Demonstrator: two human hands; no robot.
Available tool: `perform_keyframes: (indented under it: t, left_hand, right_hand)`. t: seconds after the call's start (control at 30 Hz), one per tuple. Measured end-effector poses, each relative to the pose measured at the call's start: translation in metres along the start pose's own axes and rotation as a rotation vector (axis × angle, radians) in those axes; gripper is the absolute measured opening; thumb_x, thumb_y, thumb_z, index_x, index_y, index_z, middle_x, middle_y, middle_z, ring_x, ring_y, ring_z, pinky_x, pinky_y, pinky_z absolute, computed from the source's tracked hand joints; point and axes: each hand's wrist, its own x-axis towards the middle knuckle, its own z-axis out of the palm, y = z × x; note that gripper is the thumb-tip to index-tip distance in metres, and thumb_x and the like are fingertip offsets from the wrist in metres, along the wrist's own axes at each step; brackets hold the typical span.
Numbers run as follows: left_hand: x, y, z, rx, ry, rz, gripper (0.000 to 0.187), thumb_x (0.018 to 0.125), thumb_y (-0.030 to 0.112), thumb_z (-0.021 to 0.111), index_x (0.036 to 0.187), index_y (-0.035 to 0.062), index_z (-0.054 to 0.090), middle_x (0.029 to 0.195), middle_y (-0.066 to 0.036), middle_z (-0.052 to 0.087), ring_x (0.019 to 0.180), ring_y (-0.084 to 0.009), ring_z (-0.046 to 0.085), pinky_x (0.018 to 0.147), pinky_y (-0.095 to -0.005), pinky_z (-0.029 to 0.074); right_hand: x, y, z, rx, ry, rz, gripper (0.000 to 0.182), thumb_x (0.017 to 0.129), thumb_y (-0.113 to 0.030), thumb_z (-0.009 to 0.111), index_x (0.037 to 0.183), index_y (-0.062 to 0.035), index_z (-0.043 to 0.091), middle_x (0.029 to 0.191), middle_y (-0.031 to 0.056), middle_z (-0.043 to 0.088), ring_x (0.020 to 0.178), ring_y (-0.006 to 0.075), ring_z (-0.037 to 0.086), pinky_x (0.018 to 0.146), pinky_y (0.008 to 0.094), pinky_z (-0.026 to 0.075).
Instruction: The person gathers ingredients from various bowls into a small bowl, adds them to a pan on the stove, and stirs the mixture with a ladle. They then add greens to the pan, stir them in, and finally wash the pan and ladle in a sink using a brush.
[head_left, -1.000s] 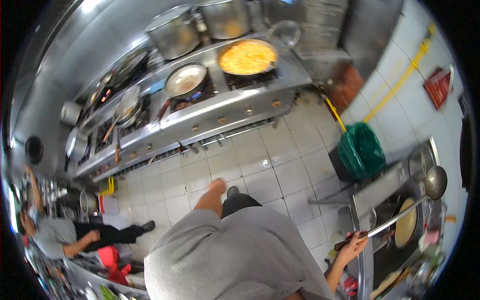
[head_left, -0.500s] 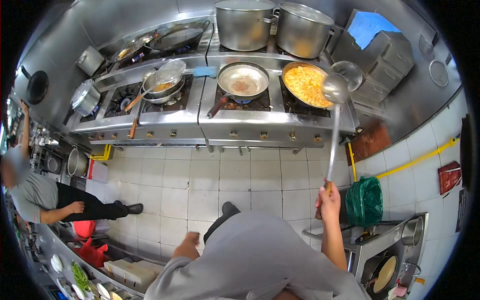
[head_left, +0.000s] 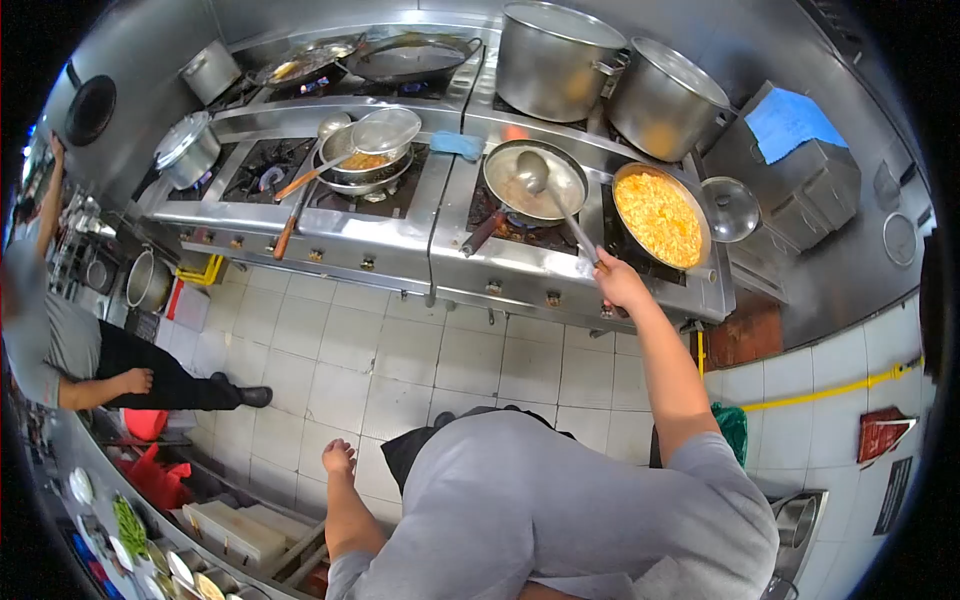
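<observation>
- Co-worker [head_left: 68,345]: left, one arm raised along the wall; unchanged in that pose.
- Left hand [head_left: 340,458]: released, fingers loosely curled, over the floor [head_left: 400,350]; now farther out from the body. Bare tiles lie between it and the stove [head_left: 400,262].
- Lidded pot [head_left: 188,150]: stove's left end.
- Pan with strainer [head_left: 368,160]: right of the lidded pot, wooden handle towards the front edge.
- Blue cloth [head_left: 456,145]: just left of the frying pan.
- Frying pan [head_left: 520,203]: centre-right, handle slanting to the front edge.
- Ladle [head_left: 534,174]: bowl within the frying pan's rim; formerly over the yellow food. Contact with the base cannot be told.
- Right hand [head_left: 620,282]: clenched round the ladle handle at the front edge; formerly over the floor, now reached forward.
- Pan of yellow food [head_left: 658,218]: near the right end, narrow gap to the frying pan.
- Clear lid [head_left: 731,209]: just right of that food.
- Green bin liner [head_left: 731,432]: beyond the front right corner.
</observation>
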Motion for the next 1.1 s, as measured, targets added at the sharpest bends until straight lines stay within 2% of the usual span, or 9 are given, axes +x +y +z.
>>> perform_keyframes:
  t: [0.13, 0.2, 0.3, 0.47, 0.63, 0.7, 0.87, 0.97, 1.1]
  left_hand:
    - [0.0, -0.055, -0.028, 0.02, -0.124, -0.063, 0.012, 0.094, 0.019, 0.053, 0.096, 0.0085, 0.058, 0.072, -0.003, 0.059, 0.055, -0.0121, 0.052, 0.041, -0.0279, 0.036]
    - [0.027, -0.146, -0.054, 0.33, -0.299, -0.029, 0.016, 0.092, 0.022, 0.053, 0.089, 0.0077, 0.06, 0.069, -0.007, 0.06, 0.055, -0.0169, 0.054, 0.043, -0.0323, 0.04]
    - [-0.026, -0.22, -0.068, 1.099, -0.372, 0.933, 0.026, 0.087, 0.029, 0.057, 0.089, 0.0057, 0.067, 0.077, -0.016, 0.068, 0.067, -0.032, 0.066, 0.059, -0.0454, 0.053]
    - [-0.024, -0.247, -0.007, 1.581, -0.703, 0.65, 0.031, 0.088, 0.033, 0.056, 0.095, 0.0067, 0.069, 0.085, -0.017, 0.07, 0.084, -0.0342, 0.068, 0.074, -0.049, 0.053]
    - [0.022, -0.109, 0.087, 1.596, -0.323, 0.752, 0.047, 0.097, 0.043, 0.047, 0.098, 0.0023, 0.07, 0.109, -0.02, 0.067, 0.103, -0.0349, 0.064, 0.088, -0.0483, 0.05]
    - [-0.077, 0.041, 0.164, 1.097, -0.18, 0.797, 0.046, 0.093, 0.037, 0.055, 0.113, -0.0034, 0.064, 0.112, -0.027, 0.065, 0.103, -0.0389, 0.064, 0.089, -0.0459, 0.051]
    - [-0.227, 0.239, 0.303, 0.482, -0.388, 1.193, 0.048, 0.092, 0.03, 0.063, 0.126, -0.0022, 0.058, 0.118, -0.022, 0.065, 0.106, -0.0341, 0.064, 0.092, -0.0392, 0.05]
    - [-0.259, 0.274, 0.376, 0.481, -0.298, 1.424, 0.051, 0.091, 0.036, 0.063, 0.126, -0.0014, 0.059, 0.124, -0.024, 0.061, 0.111, -0.0393, 0.06, 0.096, -0.0435, 0.047]
    - [-0.264, 0.254, 0.431, 0.939, -0.528, 1.053, 0.054, 0.094, 0.046, 0.054, 0.118, -0.0016, 0.063, 0.113, -0.029, 0.065, 0.112, -0.0411, 0.06, 0.096, -0.0462, 0.047]
  right_hand:
    - [-0.016, -0.025, 0.005, -0.226, 0.004, 0.069, 0.06, 0.094, -0.019, 0.051, 0.147, 0.0004, 0.029, 0.101, 0.03, 0.067, 0.083, 0.0444, 0.067, 0.079, 0.048, 0.053]
    - [-0.043, -0.04, -0.01, -0.208, -0.06, -0.031, 0.057, 0.095, -0.018, 0.051, 0.146, -0.004, 0.031, 0.08, 0.021, 0.067, 0.063, 0.0341, 0.067, 0.063, 0.0455, 0.053]
    - [-0.002, -0.001, -0.011, 0.199, -0.18, -0.008, 0.056, 0.096, -0.015, 0.05, 0.149, -0.0084, 0.033, 0.066, 0.0133, 0.061, 0.045, 0.0236, 0.06, 0.048, 0.0411, 0.049]
    - [0.018, 0.008, 0.019, -0.358, 0.133, -0.032, 0.063, 0.096, -0.024, 0.051, 0.152, -0.0076, 0.028, 0.103, 0.0274, 0.067, 0.085, 0.0393, 0.068, 0.085, 0.0462, 0.052]
    - [-0.023, -0.009, -0.055, 0.098, -0.253, 0.036, 0.06, 0.097, -0.02, 0.053, 0.152, -0.01, 0.031, 0.076, 0.0084, 0.06, 0.049, 0.0142, 0.057, 0.046, 0.0325, 0.047]
    - [0.015, 0.015, -0.044, 0.307, -0.259, 0.051, 0.062, 0.098, -0.022, 0.054, 0.153, -0.0111, 0.029, 0.071, 0.0046, 0.054, 0.047, 0.0101, 0.053, 0.043, 0.0294, 0.044]
    - [-0.026, -0.015, -0.015, -0.268, -0.001, 0.044, 0.062, 0.096, -0.019, 0.048, 0.148, 0.0052, 0.026, 0.113, 0.0301, 0.064, 0.108, 0.0449, 0.06, 0.096, 0.0478, 0.047]
    - [-0.064, -0.04, -0.056, -0.045, -0.214, 0.079, 0.06, 0.096, -0.022, 0.05, 0.151, -0.0086, 0.03, 0.09, 0.0198, 0.07, 0.062, 0.0289, 0.068, 0.06, 0.0433, 0.055]
    - [0.004, 0.014, -0.034, 0.163, -0.191, 0.02, 0.058, 0.096, -0.023, 0.052, 0.151, -0.0156, 0.034, 0.075, 0.0142, 0.068, 0.047, 0.0222, 0.059, 0.048, 0.0414, 0.05]
